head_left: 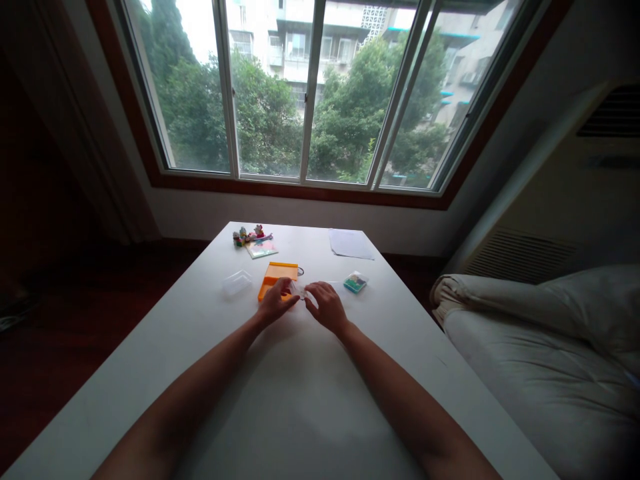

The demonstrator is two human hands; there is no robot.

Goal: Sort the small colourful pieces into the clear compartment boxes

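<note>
White table (280, 413), bearing an open orange case (282, 271) that serves as the reference for all places. White sheets (351, 244) lie beyond the case, to its right. The left hand (274, 301) overlaps the case's near right corner, thumb and fingertips apparently pinching a clear piece (299, 289). The right hand (326, 305) stands just right of the case, fingers curled, thumb apart below them, at the piece's other side (whether these tips grip or merely touch cannot be told). A clear container (237, 284) rests left of the case, a patterned card (262, 249) beyond it, and a small box (355, 282) well to its right. The clear piece itself is just right of the case, between the hands. For sound handling, the left pinch is best light and near the edge, the right fingertips guiding without squeezing, since thin clear material would probably flex
</note>
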